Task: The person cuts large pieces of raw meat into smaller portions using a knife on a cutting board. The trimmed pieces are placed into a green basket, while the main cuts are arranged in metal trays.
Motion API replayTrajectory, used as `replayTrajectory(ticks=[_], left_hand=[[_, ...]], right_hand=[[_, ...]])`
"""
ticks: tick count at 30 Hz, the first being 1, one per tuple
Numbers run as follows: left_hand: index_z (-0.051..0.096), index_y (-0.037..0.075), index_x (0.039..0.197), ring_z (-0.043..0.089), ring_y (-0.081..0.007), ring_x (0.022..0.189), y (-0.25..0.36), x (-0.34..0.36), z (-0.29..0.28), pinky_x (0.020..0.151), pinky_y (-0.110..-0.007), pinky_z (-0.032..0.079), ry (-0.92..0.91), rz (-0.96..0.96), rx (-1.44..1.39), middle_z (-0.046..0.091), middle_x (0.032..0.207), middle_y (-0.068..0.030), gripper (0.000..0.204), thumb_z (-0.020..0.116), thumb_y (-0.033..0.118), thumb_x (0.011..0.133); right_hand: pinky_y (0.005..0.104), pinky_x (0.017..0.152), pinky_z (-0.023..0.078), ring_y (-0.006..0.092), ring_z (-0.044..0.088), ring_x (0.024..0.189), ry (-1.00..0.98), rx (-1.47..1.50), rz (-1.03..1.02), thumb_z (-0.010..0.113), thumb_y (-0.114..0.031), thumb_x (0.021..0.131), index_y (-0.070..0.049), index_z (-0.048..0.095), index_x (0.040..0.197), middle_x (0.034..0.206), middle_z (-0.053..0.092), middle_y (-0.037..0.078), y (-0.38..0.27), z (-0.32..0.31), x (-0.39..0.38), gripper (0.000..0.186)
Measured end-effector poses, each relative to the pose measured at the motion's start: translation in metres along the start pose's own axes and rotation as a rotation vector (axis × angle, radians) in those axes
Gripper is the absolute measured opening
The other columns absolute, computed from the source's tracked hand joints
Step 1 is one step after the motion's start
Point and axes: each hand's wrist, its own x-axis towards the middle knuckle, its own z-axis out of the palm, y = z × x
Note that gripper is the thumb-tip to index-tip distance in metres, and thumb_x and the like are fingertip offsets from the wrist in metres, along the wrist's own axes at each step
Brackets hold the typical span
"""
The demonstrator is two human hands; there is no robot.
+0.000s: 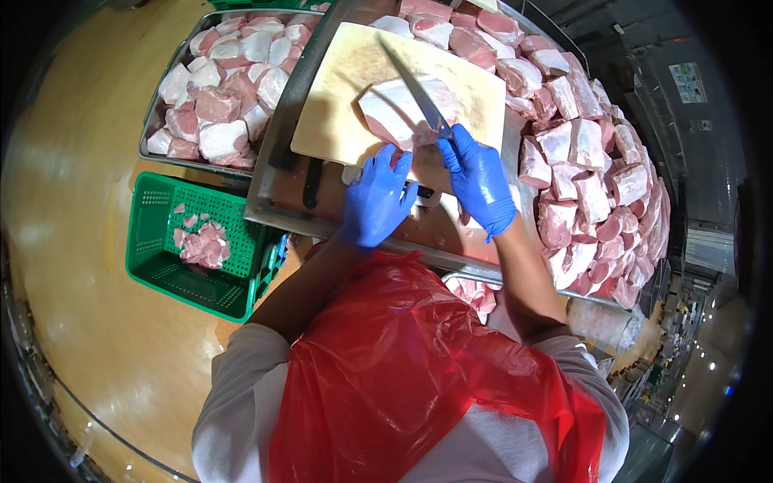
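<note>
On the pale cutting board [330,97] lies a thick block of pork loin [390,111], pink with a white fat layer. My right hand [483,181], in a blue glove, is closed round the handle of a long knife [409,79]. Its blade points to the far left, passing over the pork. My left hand [376,200], gloved too, is at the near edge of the block with its fingers bent against the meat. A reddish bit of meat shows between those fingertips; the exact grip is partly hidden.
Cut pork blocks [592,165] are heaped along the right. A metal tray [146,133] of pork stands at the left, above a green perforated crate [149,262] holding trimmings [205,245]. A black-handled tool [312,183] lies left of the board on the metal table [274,173].
</note>
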Motion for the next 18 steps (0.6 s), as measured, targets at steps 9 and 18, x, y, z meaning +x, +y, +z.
replayTrajectory(ticks=[9, 18], left_hand=[[0.063, 0.007, 0.086, 0.06, -0.0303, 0.087, -0.023, -0.021, 0.03, 0.073, -0.041, 0.053, 0.003, 0.052, -0.152, 0.058, 0.093, -0.011, 0.01, 0.067, 0.011, 0.077], [0.063, 0.005, 0.084, 0.063, -0.0355, 0.079, -0.032, -0.022, 0.019, 0.073, -0.043, 0.053, -0.036, -0.089, -0.209, 0.063, 0.087, -0.014, 0.012, 0.07, 0.007, 0.075]], right_hand=[[0.0464, 0.061, 0.051, 0.0358, 0.067, 0.071, -0.297, -0.572, -0.247, 0.058, -0.015, 0.095, -0.009, 0.058, 0.1, 0.081, 0.065, 0.016, 0.068, -0.034, -0.029, 0.008], [0.048, 0.069, 0.055, 0.0357, 0.069, 0.081, -0.27, -0.459, -0.225, 0.055, -0.015, 0.09, -0.009, 0.064, 0.099, 0.086, 0.07, 0.014, 0.047, 0.028, 0.006, 0.014]])
